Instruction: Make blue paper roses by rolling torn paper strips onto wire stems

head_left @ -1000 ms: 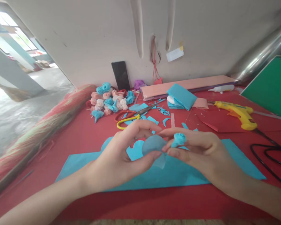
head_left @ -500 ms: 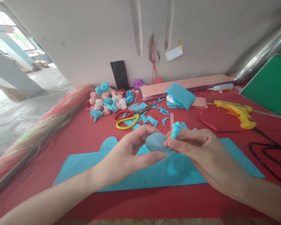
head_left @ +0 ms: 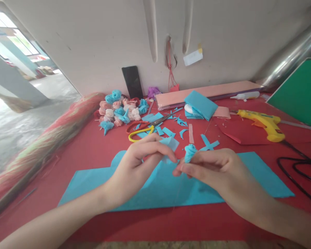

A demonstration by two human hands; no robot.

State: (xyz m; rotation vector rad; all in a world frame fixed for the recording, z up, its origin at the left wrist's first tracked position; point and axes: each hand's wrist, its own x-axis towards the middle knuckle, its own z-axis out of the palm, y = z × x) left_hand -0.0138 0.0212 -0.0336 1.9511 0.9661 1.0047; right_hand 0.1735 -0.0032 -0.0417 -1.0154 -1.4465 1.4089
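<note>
My right hand [head_left: 209, 167] pinches the base of a small blue crepe-paper rose [head_left: 190, 152], its rolled top standing up above my fingertips. A thin thread or wire hangs faintly below it. My left hand [head_left: 145, 159], fingers bent inward, is just left of the rose. A pale blue paper petal [head_left: 172, 143] shows behind its index finger and appears to be held there; the exact grip is partly hidden. Beneath both hands lies a long folded strip of blue crepe paper [head_left: 98, 188], with a rounded blue piece [head_left: 116, 159] at its back edge.
Scissors [head_left: 142, 136] with red and yellow handles lie among blue scraps [head_left: 168, 132]. Finished paper roses [head_left: 121, 110] are heaped behind, near a leaning phone [head_left: 132, 82]. To the right are a yellow glue gun [head_left: 268, 124], its black cable [head_left: 287, 162] and folded blue paper [head_left: 200, 104].
The petal has moved up and left, away from the rose, and my left fingers have drawn together. My right hand has lowered the rose slightly and shifted it left.
</note>
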